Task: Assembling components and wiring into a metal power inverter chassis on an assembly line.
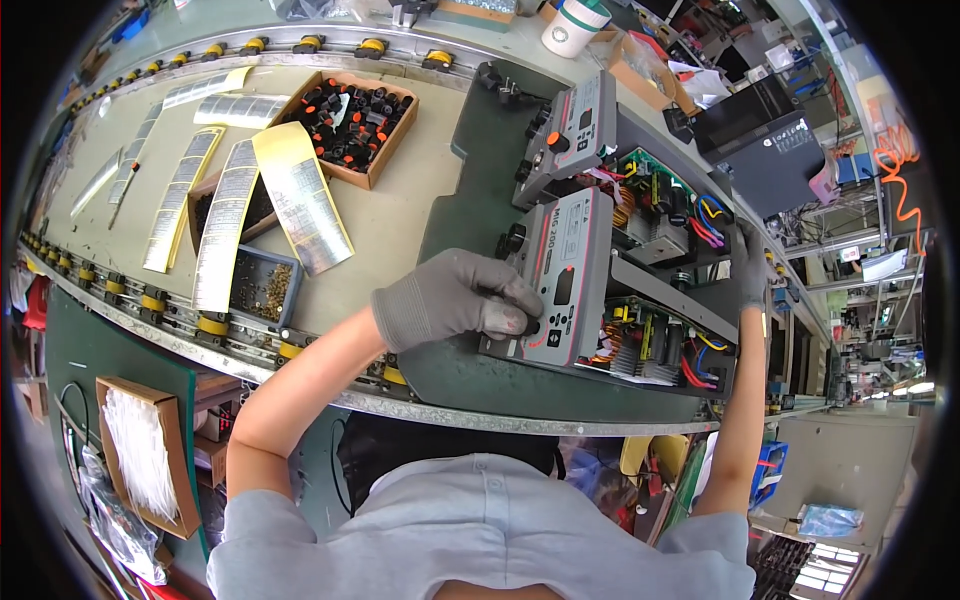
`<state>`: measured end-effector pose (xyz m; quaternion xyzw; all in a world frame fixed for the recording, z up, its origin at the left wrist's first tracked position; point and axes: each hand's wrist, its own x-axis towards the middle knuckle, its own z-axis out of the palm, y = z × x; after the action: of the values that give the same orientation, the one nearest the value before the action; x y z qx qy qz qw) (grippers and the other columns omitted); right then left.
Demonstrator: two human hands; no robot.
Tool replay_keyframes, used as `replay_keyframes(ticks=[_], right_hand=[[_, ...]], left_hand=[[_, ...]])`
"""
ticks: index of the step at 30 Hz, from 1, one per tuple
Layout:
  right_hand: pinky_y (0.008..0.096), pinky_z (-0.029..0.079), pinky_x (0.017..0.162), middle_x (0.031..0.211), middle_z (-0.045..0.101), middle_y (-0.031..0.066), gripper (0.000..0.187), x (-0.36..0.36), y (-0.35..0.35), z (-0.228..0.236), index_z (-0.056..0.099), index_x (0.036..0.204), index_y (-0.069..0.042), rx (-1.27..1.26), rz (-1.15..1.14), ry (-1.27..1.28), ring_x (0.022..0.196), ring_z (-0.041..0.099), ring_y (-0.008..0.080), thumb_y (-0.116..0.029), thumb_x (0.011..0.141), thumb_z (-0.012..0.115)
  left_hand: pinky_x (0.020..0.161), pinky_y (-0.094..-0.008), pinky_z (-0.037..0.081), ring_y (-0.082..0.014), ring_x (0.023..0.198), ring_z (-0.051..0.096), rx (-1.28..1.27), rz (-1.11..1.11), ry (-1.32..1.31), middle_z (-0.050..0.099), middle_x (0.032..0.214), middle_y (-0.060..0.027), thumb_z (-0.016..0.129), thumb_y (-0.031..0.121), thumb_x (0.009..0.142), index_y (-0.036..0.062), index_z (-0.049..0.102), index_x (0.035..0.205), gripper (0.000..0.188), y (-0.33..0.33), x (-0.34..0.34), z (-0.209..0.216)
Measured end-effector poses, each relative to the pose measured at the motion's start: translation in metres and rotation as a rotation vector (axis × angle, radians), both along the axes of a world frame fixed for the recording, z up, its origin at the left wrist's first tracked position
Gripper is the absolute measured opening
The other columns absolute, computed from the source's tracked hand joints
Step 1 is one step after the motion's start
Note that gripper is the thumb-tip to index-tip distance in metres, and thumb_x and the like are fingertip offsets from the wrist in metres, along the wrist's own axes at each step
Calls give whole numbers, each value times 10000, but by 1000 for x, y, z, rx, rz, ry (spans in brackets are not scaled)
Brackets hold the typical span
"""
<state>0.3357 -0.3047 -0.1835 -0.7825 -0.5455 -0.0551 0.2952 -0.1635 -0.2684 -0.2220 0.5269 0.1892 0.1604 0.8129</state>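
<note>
Left fingers [513, 289] pinch a black knob [532, 326] on the machine's panel [566, 262]; grip of right fingers [746, 243] unclear.

- Left hand [450, 300]: matt, knitted grey cloth glove; right hand [752, 268], likewise grey cloth.
- Front panel [582, 240] at the left hand's fingertips: smooth, matt grey, plastic-looking.
- Green board [450, 225] under the left hand: matt.
- Label sheets [305, 205] left of it: glossy, paper-like.
- Box [394, 152] beyond it: matt cardboard.
- Rail [560, 427] below it: scuffed metal.

Bare mat [478, 170] between box [382, 158] and machines [590, 270]
</note>
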Motion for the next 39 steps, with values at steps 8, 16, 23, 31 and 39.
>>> replay_keyframes(ticks=[8, 16, 23, 31, 39], right_hand=[[334, 439, 895, 1107, 637, 153, 375, 18, 2, -5, 585, 1174, -80, -55, -39, -9, 1051, 599, 277, -319, 886, 566], [269, 425, 877, 1039, 634, 104, 319, 11, 3, -4, 572, 1143, 15, -31, -2, 7, 954, 559, 151, -209, 918, 543], [304, 439, 883, 1066, 640, 141, 347, -21, 6, 4, 589, 1158, -16, -60, -114, -73, 981, 597, 215, -233, 888, 568], [379, 469, 847, 1015, 653, 170, 389, 3, -26, 3, 590, 1166, -97, 97, 42, -22, 974, 616, 318, -299, 833, 588], [318, 468, 745, 893, 565, 138, 206, -96, -108, 68, 568, 1016, 17, 829, -184, -53, 777, 579, 239, -91, 842, 587]], left_hand=[[725, -253, 525, -121, 787, 616, -72, 2, -59, 648, 914, -69, 736, 141, 775, -23, 661, 1027, 310, -2, 2, -10], [709, -264, 508, -134, 782, 603, -92, 15, -64, 624, 905, -71, 734, 146, 769, -24, 665, 1013, 306, -5, 7, -12], [761, -255, 475, -116, 808, 584, 58, 79, -77, 625, 898, -43, 742, 187, 760, -6, 671, 985, 305, -12, 3, -9], [771, -296, 504, -130, 823, 601, 54, -1, -54, 627, 920, -63, 625, 111, 854, -21, 596, 1128, 306, -12, 10, 0], [859, -292, 449, -158, 971, 564, 686, 506, 150, 590, 1102, -81, 625, 281, 861, 1, 561, 1195, 441, 49, -4, 41]])
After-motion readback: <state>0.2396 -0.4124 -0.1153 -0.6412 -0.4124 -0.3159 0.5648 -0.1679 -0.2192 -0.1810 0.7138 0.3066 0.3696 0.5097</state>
